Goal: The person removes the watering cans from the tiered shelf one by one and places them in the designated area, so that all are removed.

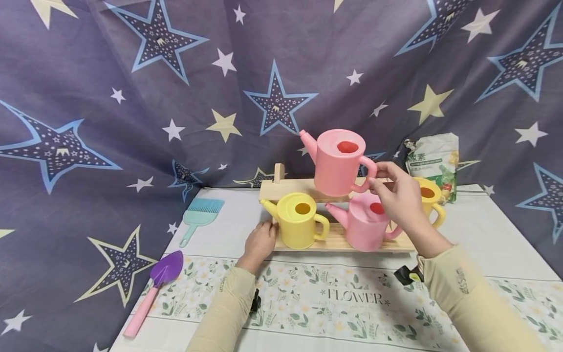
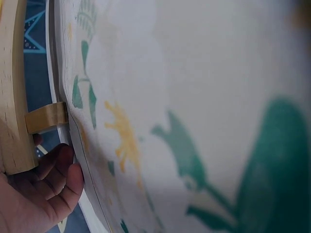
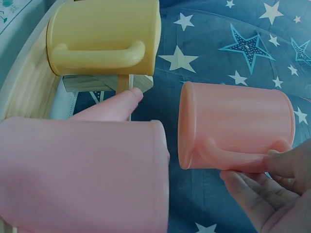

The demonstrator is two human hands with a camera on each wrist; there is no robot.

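Note:
My right hand [image 1: 401,196] pinches the handle of a salmon-pink watering can [image 1: 335,168], holding it upright above the upper board of a wooden two-tier stand [image 1: 288,187]. In the right wrist view, thumb and fingers close on that handle. My left hand [image 1: 260,241] grips the left end of the stand's lower board; the left wrist view shows fingers curled by the board's end [image 2: 17,145]. On the lower board stand a yellow watering can [image 1: 295,229], near the left hand, and a lighter pink watering can [image 1: 361,230]. Behind my right hand, another yellow watering can [image 1: 427,191] is partly hidden.
A white printed bag [image 1: 433,164] stands behind the stand at the right. To the left lie a teal brush [image 1: 200,213] and a purple trowel with a pink handle [image 1: 154,293]. A star-patterned curtain [image 1: 184,112] backs the table. A flower-printed cloth [image 1: 308,303] covers it.

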